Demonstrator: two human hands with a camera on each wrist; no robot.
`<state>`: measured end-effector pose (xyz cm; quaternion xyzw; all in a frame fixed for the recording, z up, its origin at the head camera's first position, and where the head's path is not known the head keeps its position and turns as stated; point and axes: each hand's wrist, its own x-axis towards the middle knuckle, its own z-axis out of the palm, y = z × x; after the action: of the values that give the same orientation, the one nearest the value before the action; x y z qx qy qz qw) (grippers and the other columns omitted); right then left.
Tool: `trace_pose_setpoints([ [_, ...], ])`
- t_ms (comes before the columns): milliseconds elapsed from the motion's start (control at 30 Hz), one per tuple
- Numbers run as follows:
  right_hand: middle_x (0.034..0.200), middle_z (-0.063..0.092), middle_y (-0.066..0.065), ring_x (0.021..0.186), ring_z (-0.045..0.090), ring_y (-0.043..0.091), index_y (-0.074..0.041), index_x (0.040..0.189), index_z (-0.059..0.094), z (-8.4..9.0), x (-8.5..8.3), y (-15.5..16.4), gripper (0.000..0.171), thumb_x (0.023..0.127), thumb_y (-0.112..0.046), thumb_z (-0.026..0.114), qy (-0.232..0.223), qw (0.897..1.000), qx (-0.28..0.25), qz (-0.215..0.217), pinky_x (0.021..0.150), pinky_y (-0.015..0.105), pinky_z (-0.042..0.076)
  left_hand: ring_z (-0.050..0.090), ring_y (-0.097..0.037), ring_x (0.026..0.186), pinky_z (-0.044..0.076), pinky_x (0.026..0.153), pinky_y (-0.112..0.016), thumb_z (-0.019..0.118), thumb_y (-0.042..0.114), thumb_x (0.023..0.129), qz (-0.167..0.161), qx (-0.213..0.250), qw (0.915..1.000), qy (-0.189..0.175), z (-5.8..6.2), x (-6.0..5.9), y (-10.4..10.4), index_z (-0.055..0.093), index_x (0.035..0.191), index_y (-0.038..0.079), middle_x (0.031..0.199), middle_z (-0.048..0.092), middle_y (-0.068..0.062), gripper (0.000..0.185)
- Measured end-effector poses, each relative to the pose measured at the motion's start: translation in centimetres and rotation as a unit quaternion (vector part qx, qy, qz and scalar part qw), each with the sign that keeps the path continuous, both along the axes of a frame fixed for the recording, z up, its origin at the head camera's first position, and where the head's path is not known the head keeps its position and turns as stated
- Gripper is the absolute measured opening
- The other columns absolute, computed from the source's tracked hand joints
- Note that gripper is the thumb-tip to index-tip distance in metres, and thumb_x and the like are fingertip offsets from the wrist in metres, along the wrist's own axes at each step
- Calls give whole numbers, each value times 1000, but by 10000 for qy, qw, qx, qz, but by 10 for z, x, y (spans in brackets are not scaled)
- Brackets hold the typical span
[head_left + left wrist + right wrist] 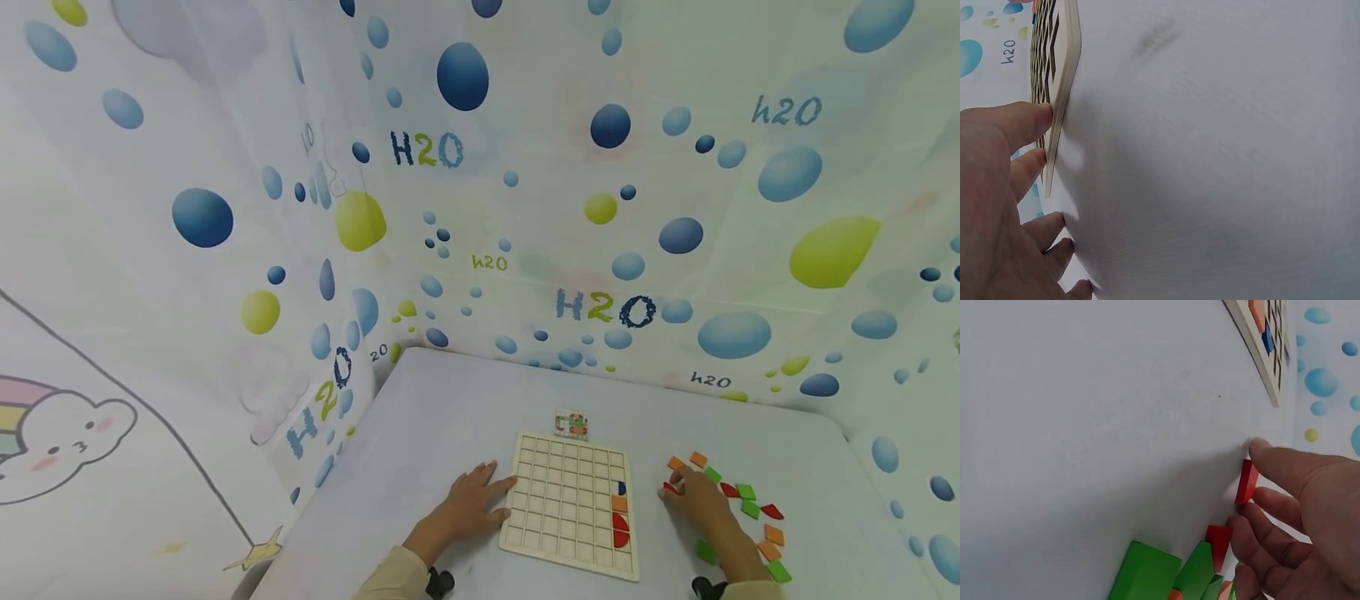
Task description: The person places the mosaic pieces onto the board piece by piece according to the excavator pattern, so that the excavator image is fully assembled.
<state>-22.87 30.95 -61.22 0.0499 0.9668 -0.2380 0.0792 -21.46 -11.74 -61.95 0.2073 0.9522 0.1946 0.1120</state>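
Note:
A wooden grid board (pixel 564 498) lies on the white table. My left hand (pixel 472 502) is spread at its left edge, with the thumb and index fingertips touching the board rim (pixel 1063 81). Several pieces sit in the board's right column: a blue piece (pixel 622 488), an orange square (pixel 619 503) and red curved pieces (pixel 621 530). To the right of the board, my right hand (pixel 701 498) pinches a small red piece (pixel 1247 481) between thumb and fingers, close over the table. Another red piece (pixel 1218 547) lies just beside its curled fingers.
Loose green pieces (pixel 750 508), orange squares (pixel 774 534) and red pieces (pixel 772 511) are scattered around and beyond the right hand. A small picture card (pixel 572 424) lies behind the board. A printed curtain (pixel 525 208) stands behind the table.

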Motion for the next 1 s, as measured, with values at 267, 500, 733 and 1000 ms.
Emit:
trace_pose_setpoints([
  [267, 105, 64, 16, 96, 66, 32, 1, 116, 64, -3, 2, -2, 24, 97, -10, 75, 36, 9993, 239, 272, 83, 61, 53, 30, -37, 159, 25, 128, -61, 61, 48, 103, 27, 5, 10000, -50, 1, 1, 0, 49, 159, 35, 171, 34, -12, 59],
  [500, 101, 61, 15, 90, 60, 28, 6, 116, 65, -7, 2, -7, 23, 98, -5, 72, 550, 9982, 108, 221, 80, 51, 53, 30, -37, 159, 24, 128, -62, 62, 48, 103, 35, 80, 9999, -98, 1, 2, -1, 48, 159, 36, 172, 33, -12, 59],
  [733, 111, 62, 27, 101, 64, 38, 13, 121, 63, -15, -3, -17, 28, 98, -2, 70, 909, 9958, 26, 109, 93, 58, 56, 30, -38, 158, 25, 127, -63, 61, 47, 104, 6, 78, 10000, -42, 2, 1, -1, 48, 159, 34, 171, 34, -13, 59],
  [1000, 115, 59, 29, 102, 60, 39, 10, 121, 60, -14, -8, -29, 24, 101, -2, 66, 666, 9977, 86, -61, 92, 59, 55, 31, -39, 158, 25, 127, -63, 61, 46, 104, -7, 100, 9999, -24, 4, 2, -1, 49, 159, 33, 171, 34, -14, 58],
])
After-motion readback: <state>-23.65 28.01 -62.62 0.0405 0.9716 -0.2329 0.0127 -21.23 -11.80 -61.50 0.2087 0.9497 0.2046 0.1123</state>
